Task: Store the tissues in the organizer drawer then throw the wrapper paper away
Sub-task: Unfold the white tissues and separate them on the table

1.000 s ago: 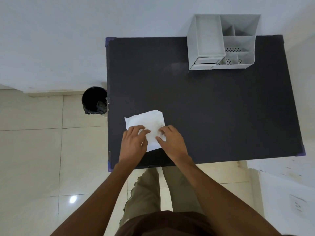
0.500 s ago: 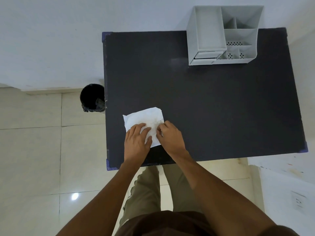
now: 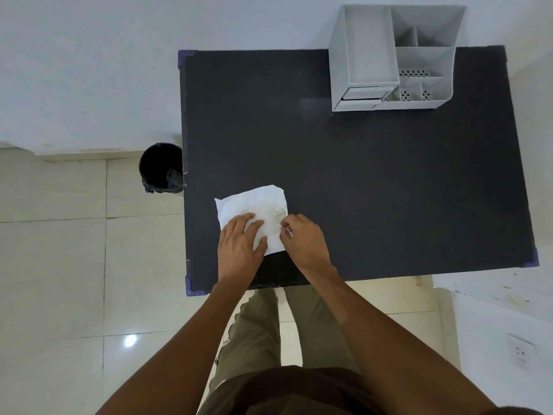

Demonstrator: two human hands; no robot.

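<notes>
White tissue pack point(image 3: 254, 205) lies flat on dark surface point(image 3: 374, 181), near front left corner. Left hand point(image 3: 241, 247) spread flat, pressing pack's near left part; covers that corner. Right hand point(image 3: 302, 238) fingers curled, pinching pack's right edge; fingertips tucked under, exact grip hard to read. Wrapper versus tissues indistinguishable. Grey organizer point(image 3: 395, 55) at far right of surface, top cut by frame; drawer point(image 3: 363, 93) front low, appears closed. Black bin point(image 3: 161, 167) on floor, partly hidden behind surface edge.

No readable text, label, brand or number anywhere; faint marks on white packet point(image 3: 254, 205) illegible.
</notes>
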